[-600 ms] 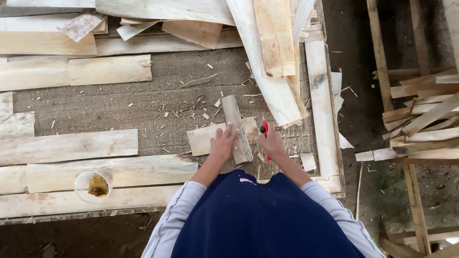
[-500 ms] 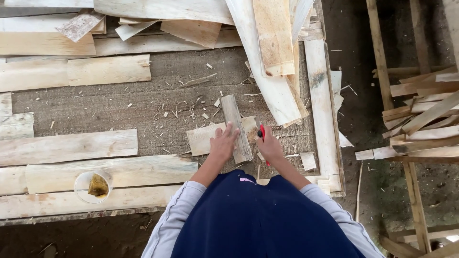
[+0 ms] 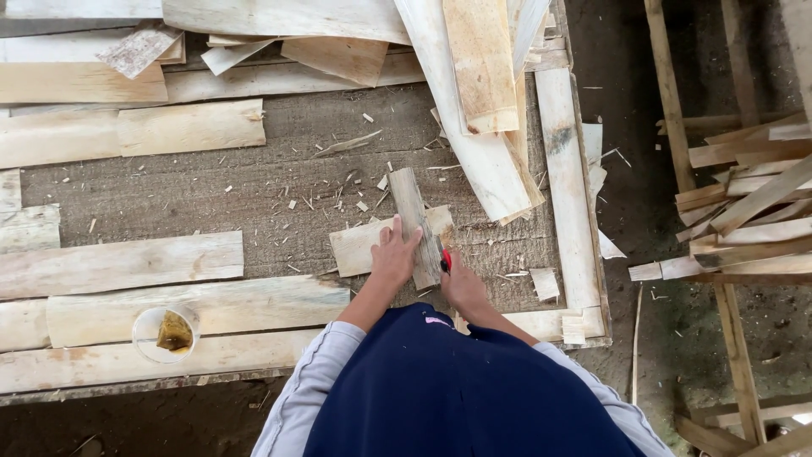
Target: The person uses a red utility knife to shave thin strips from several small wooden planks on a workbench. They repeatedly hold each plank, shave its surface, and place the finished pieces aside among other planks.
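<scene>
The left hand [image 3: 393, 254] presses flat, fingers spread, on a narrow wood strip [image 3: 414, 224] lying across a flat board [image 3: 359, 245] on the table [image 3: 254, 186]. The right hand [image 3: 461, 288] has its fingers closed around a red-handled tool [image 3: 445, 261] just beside the strip.

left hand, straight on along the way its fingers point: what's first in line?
The left hand already rests on the narrow grey wooden strip crossing a pale flat board. Beyond that, probably the long pale planks leaning at the bench's far side.

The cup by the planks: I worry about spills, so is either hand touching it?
No, the cup sits apart; both the left hand and right hand are at the wood strip.
</scene>
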